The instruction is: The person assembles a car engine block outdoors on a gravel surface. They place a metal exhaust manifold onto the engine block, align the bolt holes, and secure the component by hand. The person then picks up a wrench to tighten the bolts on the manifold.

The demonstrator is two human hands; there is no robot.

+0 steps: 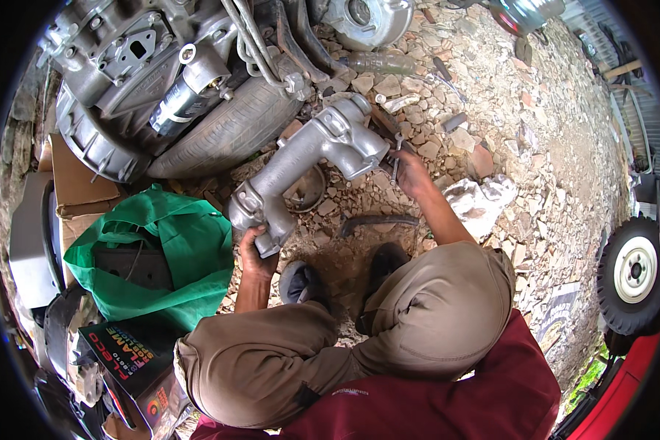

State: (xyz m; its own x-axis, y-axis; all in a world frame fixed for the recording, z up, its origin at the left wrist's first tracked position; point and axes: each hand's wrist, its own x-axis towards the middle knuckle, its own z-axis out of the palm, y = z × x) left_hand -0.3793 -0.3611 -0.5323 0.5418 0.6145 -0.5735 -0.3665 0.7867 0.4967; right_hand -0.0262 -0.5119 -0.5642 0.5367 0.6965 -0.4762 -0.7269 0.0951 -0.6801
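A grey cast-metal manifold (293, 163) with several flanged ports hangs tilted above the ground in front of my knees. My left hand (257, 255) is closed around its lower left end, the thumb against a port. At the upper right end, my right hand (412, 174) has a small silver wrench (396, 158) upright in its fingers. That hand is beside the manifold's right port; whether it also bears on the manifold is hidden. Below the casting, a round metal part (317, 192) lies on the ground, partly covered by it.
An engine block (121, 73) rests against a tyre (231, 128) at far left. Left of me are a green bag (209, 242) and a dark printed box (121, 352). A curved dark bar (381, 219), white plastic (484, 199) and loose tools lie on rubble. A wheel (633, 270) stands right.
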